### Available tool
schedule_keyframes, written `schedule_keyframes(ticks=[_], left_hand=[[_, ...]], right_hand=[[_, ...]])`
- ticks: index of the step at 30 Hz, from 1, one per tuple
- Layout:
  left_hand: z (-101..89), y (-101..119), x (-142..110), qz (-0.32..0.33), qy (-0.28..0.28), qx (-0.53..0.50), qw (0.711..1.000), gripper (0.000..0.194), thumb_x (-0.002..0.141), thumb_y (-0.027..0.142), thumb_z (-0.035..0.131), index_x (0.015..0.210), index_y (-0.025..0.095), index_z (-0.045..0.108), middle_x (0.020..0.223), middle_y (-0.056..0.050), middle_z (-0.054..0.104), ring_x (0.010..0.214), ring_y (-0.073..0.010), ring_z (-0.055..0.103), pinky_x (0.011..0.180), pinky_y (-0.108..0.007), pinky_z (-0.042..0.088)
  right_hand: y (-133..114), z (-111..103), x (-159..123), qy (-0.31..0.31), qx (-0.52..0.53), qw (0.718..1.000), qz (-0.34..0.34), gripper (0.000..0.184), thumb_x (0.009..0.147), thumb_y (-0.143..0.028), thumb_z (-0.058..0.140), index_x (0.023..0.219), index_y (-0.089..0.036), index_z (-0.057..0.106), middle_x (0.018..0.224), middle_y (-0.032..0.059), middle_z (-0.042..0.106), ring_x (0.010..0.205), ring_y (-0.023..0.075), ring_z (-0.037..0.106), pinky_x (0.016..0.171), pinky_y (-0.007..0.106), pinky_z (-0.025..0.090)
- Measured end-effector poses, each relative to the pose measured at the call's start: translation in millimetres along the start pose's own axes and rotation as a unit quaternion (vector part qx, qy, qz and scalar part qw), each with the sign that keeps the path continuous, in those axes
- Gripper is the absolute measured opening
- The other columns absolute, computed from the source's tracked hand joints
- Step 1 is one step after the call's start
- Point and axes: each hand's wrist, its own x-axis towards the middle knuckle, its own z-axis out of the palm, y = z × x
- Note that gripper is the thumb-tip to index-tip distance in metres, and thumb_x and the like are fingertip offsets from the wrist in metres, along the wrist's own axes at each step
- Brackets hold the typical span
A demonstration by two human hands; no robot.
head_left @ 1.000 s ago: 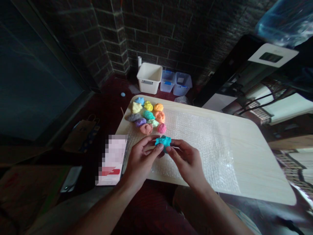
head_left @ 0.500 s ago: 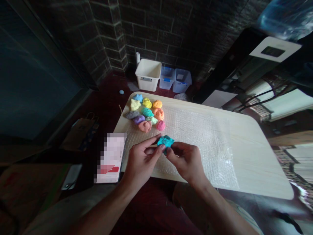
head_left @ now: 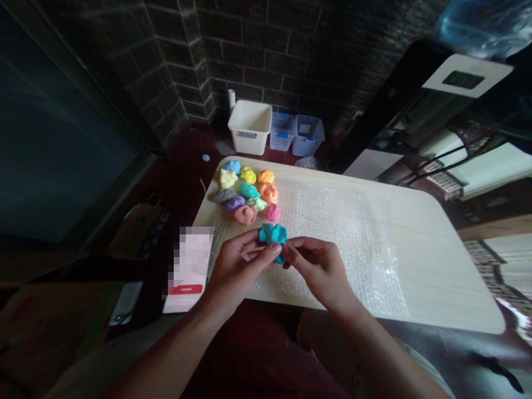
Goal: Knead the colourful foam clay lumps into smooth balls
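- Teal lump (head_left: 273, 233) sits between the two grips, seemingly held up over the bubble wrap (head_left: 332, 238), toward the near side of the counter (head_left: 440, 266).
- Handling guess: looks like soft clay, so probably light and squishy, maybe a bit tacky rather than slippery. Doubt it'd shatter, but that ruffled top edge could tear or smush.
- Best hold imo: the chunkier middle below the ruffle, fingertips only, easy on the pressure.
- Left grip (head_left: 238, 265): pinching the lump, thumb on its near face, fingers around the left side and behind.
- Right grip (head_left: 319, 270): thumb and index pinching its lower right edge; can't make out the other fingertips.
- Just beyond the grips: a pink lump (head_left: 272, 213), with a bunch of other colored lumps (head_left: 249, 190) farther off and mostly left.
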Motion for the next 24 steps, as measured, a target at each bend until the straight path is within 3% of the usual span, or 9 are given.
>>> schedule_keyframes(ticks=[3, 9, 14, 17, 24], left_hand=[[0.3, 1.7, 0.3, 0.031, -0.003, 0.038, 0.999, 0.032, 0.084, 0.030, 0.085, 0.112, 0.016, 0.079, 0.111, -0.011, 0.082, 0.099, -0.0251, 0.079, 0.092, -0.037, 0.065], [0.3, -5.4, -1.8, 0.051, -0.025, 0.084, 0.995, 0.024, 0.094, 0.027, 0.073, 0.116, 0.017, 0.077, 0.114, -0.009, 0.080, 0.102, -0.0231, 0.077, 0.091, -0.032, 0.062], [1.4, -10.6, -2.1, 0.061, -0.003, 0.150, 0.987, 0.021, 0.099, 0.027, 0.066, 0.112, 0.016, 0.077, 0.107, -0.009, 0.081, 0.095, -0.0227, 0.077, 0.086, -0.031, 0.061], [0.8, -10.8, -1.9, 0.053, 0.004, 0.133, 0.990, 0.023, 0.099, 0.030, 0.066, 0.114, 0.017, 0.078, 0.110, -0.009, 0.081, 0.097, -0.0242, 0.077, 0.086, -0.033, 0.062], [-1.7, -5.4, -0.7, 0.049, -0.014, 0.094, 0.994, 0.030, 0.092, 0.033, 0.075, 0.118, 0.018, 0.078, 0.116, -0.010, 0.081, 0.105, -0.0269, 0.078, 0.092, -0.037, 0.064]], right_hand=[[1.1, 2.4, -1.8, 0.003, 0.003, 1.000, -0.010, 0.022, 0.087, -0.039, 0.082, 0.089, -0.017, 0.084, 0.075, 0.0048, 0.078, 0.066, 0.0146, 0.069, 0.064, 0.027, 0.058], [7.5, 4.4, -4.6, 0.017, -0.049, 0.999, -0.015, 0.023, 0.087, -0.038, 0.080, 0.098, -0.017, 0.083, 0.087, 0.0084, 0.082, 0.072, 0.0187, 0.075, 0.066, 0.030, 0.061], [8.9, 1.8, -3.0, 0.030, -0.090, 0.995, -0.021, 0.024, 0.091, -0.038, 0.073, 0.091, -0.016, 0.082, 0.076, 0.0065, 0.079, 0.065, 0.0169, 0.071, 0.058, 0.028, 0.057], [9.6, 0.8, -1.8, 0.032, -0.087, 0.995, -0.029, 0.026, 0.091, -0.041, 0.073, 0.087, -0.016, 0.081, 0.072, 0.0054, 0.077, 0.061, 0.0158, 0.069, 0.055, 0.027, 0.054], [10.3, 3.0, -2.1, 0.017, -0.030, 0.999, -0.019, 0.023, 0.088, -0.038, 0.080, 0.096, -0.017, 0.081, 0.087, 0.0081, 0.083, 0.071, 0.0179, 0.076, 0.066, 0.029, 0.062]])
